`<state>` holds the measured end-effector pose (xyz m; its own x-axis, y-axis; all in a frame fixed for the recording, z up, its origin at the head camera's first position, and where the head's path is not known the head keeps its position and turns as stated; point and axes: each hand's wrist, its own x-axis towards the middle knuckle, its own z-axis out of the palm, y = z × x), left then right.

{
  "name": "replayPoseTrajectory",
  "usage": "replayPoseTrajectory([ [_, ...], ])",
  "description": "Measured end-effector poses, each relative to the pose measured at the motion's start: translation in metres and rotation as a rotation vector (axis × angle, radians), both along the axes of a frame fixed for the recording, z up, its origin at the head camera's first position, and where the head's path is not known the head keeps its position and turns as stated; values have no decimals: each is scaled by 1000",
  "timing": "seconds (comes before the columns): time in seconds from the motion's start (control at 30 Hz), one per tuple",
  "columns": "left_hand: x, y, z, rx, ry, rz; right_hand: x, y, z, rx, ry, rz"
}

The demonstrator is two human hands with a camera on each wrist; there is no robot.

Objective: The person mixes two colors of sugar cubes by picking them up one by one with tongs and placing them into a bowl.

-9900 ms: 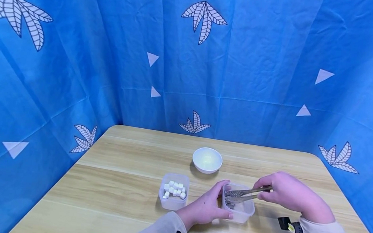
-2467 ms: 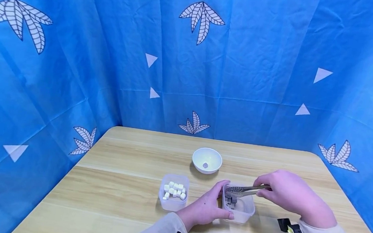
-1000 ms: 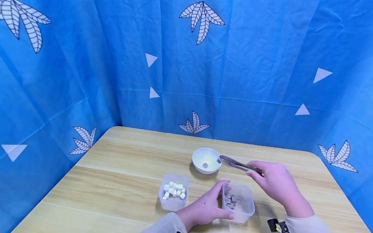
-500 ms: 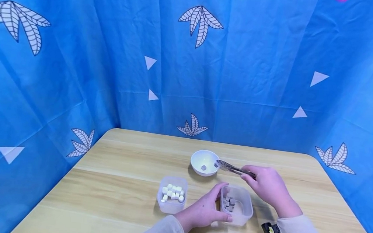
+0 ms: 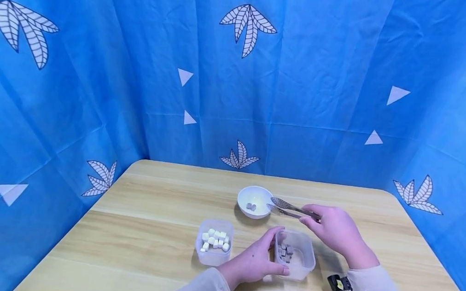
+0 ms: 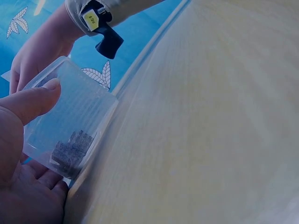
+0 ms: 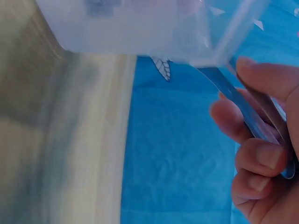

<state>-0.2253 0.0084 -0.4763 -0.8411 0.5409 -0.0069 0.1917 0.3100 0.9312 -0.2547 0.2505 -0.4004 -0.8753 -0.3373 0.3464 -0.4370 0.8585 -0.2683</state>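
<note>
My left hand grips the left side of a clear plastic container, thumb at its front and fingers behind. Several grey cubes lie along its left side; the left wrist view also shows this container. With my right hand I hold metal tongs, their perforated tips spread apart at the right rim of a white bowl. Two grey cubes rest side by side inside the bowl. In the right wrist view, fingers and thumb close round the tongs; the container hides their tips.
A second plastic container with several white cubes stands left of my left hand. All sit on a wooden table, with a blue patterned curtain behind and at the sides.
Ten seconds ago the bowl was empty; later it held one grey cube. The tongs carried a second from the container to the bowl and released it. My left hand stayed on the container.
</note>
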Motion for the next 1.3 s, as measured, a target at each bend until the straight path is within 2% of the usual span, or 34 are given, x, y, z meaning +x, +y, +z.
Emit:
replayPoseTrajectory([
  [0.17,1,0,-1,7,-21,-2,6,17,13,-9,-49,28],
  [0.47,1,-1,0,-10,-5,-3,27,42,46,-39,-111,170],
  [0.57,1,-2,0,-7,-7,1,31,44,52,-20,-138,224],
  [0.77,1,-2,2,17,-2,0,33,41,58,34,-174,282],
  [0.97,2,-2,2,11,-3,-1,34,37,57,62,-169,293],
  [1.3,2,0,-1,0,3,-3,40,22,54,160,-174,213],
])
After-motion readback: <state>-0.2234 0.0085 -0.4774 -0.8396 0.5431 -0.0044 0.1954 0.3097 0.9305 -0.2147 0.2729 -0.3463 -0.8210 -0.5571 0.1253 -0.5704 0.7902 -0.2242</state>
